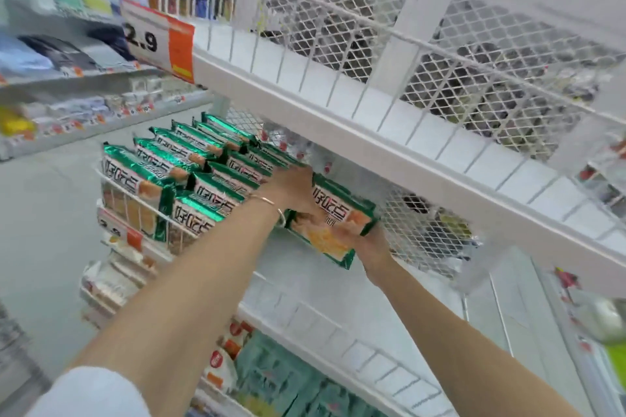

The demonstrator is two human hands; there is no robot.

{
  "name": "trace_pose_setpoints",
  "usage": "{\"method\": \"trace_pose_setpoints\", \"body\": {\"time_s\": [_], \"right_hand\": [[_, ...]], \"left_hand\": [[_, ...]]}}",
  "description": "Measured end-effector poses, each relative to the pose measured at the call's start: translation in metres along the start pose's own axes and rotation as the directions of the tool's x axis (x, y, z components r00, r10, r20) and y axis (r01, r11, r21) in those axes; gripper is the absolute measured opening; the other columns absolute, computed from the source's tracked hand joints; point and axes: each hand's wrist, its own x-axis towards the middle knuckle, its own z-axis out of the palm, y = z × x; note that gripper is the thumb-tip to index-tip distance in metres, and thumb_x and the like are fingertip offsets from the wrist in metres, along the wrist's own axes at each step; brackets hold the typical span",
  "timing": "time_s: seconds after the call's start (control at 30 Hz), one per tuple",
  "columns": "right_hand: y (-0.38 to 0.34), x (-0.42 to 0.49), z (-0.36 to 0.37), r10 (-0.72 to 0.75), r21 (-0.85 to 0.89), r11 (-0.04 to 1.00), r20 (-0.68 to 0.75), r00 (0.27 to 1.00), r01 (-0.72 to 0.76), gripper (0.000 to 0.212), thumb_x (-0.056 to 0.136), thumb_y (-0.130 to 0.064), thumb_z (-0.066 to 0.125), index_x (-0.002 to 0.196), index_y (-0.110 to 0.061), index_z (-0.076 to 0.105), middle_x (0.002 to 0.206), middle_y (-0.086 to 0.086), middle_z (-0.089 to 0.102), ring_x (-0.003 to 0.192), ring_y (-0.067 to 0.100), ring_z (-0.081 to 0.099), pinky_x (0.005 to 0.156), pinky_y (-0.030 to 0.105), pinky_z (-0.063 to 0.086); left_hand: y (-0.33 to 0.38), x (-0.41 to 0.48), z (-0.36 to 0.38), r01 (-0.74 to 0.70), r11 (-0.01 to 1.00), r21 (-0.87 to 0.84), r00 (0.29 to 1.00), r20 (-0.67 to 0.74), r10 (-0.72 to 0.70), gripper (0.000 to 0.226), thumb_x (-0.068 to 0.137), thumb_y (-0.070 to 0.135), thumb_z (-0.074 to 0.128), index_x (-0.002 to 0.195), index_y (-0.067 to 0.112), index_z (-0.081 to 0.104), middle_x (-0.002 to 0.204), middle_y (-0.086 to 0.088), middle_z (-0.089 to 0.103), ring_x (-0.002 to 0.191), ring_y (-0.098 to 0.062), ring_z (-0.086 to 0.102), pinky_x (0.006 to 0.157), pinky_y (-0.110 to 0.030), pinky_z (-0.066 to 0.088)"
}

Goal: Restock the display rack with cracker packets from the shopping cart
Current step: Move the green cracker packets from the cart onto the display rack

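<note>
**Pkt going onto mid shelf, both hands on it**

The white wire-mesh metal display rack [423, 159] fills most of the view, w/ tiers slanting down toward the aisle so stock faces the shopper. Low wire rails along each front edge keep pkts from sliding off.

On the mid tier, the row of green-and-white foil cracker packets [189, 162] stands on edge in tidy files at the left end, labels up and pressed close together. The shelf to the right of them is bare, so that gap looks like the spot to fill.

The held green foil cracker packet [342, 210] is in the air just beside the last file, same way round as the others and tilted w/ the shelf slope. That is prob. so it drops straight into line.

The left hand [291, 188] clasps over its top-left end, steering it against the neighbours. The right hand [371, 242] cups it from below, fingers curled round the lower right corner and taking the weight. Both grip the pkt, though blur hides the exact finger lay.

The white-and-orange paper price tag [159, 41] hangs off the upper tier's corner. A thin gold-coloured metal bangle [267, 201] sits on the left wrist. The cart isn't in view.
</note>
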Motion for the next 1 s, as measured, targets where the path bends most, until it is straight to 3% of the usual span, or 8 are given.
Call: {"method": "trace_pose_setpoints", "body": {"time_s": [0.07, 0.17, 0.3, 0.43, 0.53, 0.77, 0.9, 1.0], "right_hand": [[0.021, 0.018, 0.007, 0.004, -0.005, 1.000, 0.007, 1.000, -0.004, 0.080, 0.060, -0.017, 0.095, 0.131, -0.015, 0.058, 0.117, 0.001, 0.072, 0.108, 0.022, 0.069, 0.081, 0.034, 0.061], [0.037, 0.027, 0.017, -0.022, -0.075, 0.997, -0.060, 0.998, 0.018, 0.079, 0.067, -0.007, 0.090, 0.136, -0.009, 0.052, 0.117, 0.004, 0.069, 0.099, 0.012, 0.068, 0.076, 0.023, 0.059], [0.049, 0.018, 0.022, -0.137, -0.183, 0.977, -0.165, 0.977, 0.106, 0.121, 0.066, -0.032, 0.092, 0.157, -0.034, 0.011, 0.162, -0.001, 0.025, 0.148, 0.012, 0.027, 0.119, 0.038, 0.028], [0.056, 0.008, 0.021, -0.370, -0.665, 0.670, 0.086, 0.925, 0.330, 0.116, 0.076, -0.041, 0.084, 0.149, -0.052, -0.004, 0.162, -0.010, -0.017, 0.152, 0.015, 0.002, 0.113, 0.023, 0.022], [0.063, 0.024, 0.019, -0.395, -0.779, 0.545, 0.086, 0.915, 0.309, 0.113, 0.077, -0.049, 0.079, 0.151, -0.055, -0.006, 0.164, -0.004, -0.018, 0.153, 0.027, -0.001, 0.122, 0.048, 0.020], [0.071, 0.035, 0.007, -0.462, -0.928, 0.219, 0.175, 0.869, 0.303, 0.110, 0.077, -0.080, 0.056, 0.157, -0.039, -0.008, 0.164, 0.013, -0.018, 0.152, 0.037, -0.010, 0.118, 0.064, -0.004], [0.060, 0.032, -0.001, -0.433, -0.938, 0.168, 0.205, 0.878, 0.303, 0.100, 0.081, -0.081, 0.046, 0.159, -0.035, 0.002, 0.164, 0.010, -0.021, 0.152, 0.036, -0.014, 0.118, 0.063, -0.008], [0.032, 0.019, 0.004, -0.408, -0.922, 0.202, 0.228, 0.884, 0.331, 0.085, 0.092, -0.070, 0.037, 0.160, -0.032, 0.001, 0.166, 0.013, -0.011, 0.153, 0.034, -0.009, 0.120, 0.060, -0.007]], "left_hand": [[-0.009, 0.017, 0.009, -0.010, 0.993, 0.120, 0.997, -0.071, 0.019, 0.109, 0.055, 0.062, 0.087, 0.142, 0.015, 0.043, 0.142, -0.009, 0.049, 0.137, -0.034, 0.041, 0.115, -0.051, 0.035], [-0.018, 0.028, 0.023, 0.033, 0.936, 0.350, 0.991, -0.129, 0.014, 0.117, 0.064, 0.074, 0.076, 0.154, 0.011, 0.034, 0.162, -0.013, 0.024, 0.150, -0.036, 0.018, 0.123, -0.052, 0.016], [-0.024, 0.040, 0.033, -0.034, 0.905, 0.424, 0.987, -0.129, 0.098, 0.126, 0.064, 0.073, 0.077, 0.160, 0.020, 0.015, 0.165, -0.016, 0.014, 0.151, -0.042, 0.014, 0.121, -0.057, 0.016], [-0.031, 0.049, 0.037, -0.077, 0.824, 0.561, 0.979, -0.115, 0.169, 0.130, 0.065, 0.074, 0.077, 0.159, 0.038, -0.004, 0.167, -0.009, 0.008, 0.151, -0.037, 0.015, 0.119, -0.055, 0.019], [-0.029, 0.059, 0.042, -0.024, 0.785, 0.620, 0.978, -0.149, 0.148, 0.126, 0.068, 0.071, 0.078, 0.159, 0.038, -0.003, 0.168, -0.006, 0.012, 0.152, -0.033, 0.018, 0.120, -0.055, 0.018], [-0.028, 0.067, 0.041, -0.019, 0.760, 0.650, 0.975, -0.156, 0.157, 0.123, 0.066, 0.074, 0.076, 0.158, 0.038, 0.003, 0.165, -0.007, 0.018, 0.149, -0.034, 0.024, 0.117, -0.059, 0.022], [-0.028, 0.052, 0.022, -0.084, 0.878, 0.471, 0.991, -0.050, 0.122, 0.125, 0.066, 0.078, 0.072, 0.160, 0.034, 0.001, 0.168, -0.005, 0.010, 0.153, -0.032, 0.014, 0.120, -0.059, 0.015], [-0.034, 0.027, 0.000, -0.053, 0.937, 0.345, 0.988, -0.118, 0.099, 0.096, 0.085, 0.072, 0.056, 0.160, 0.028, 0.016, 0.165, -0.006, 0.023, 0.152, -0.030, 0.021, 0.121, -0.055, 0.018]]}}
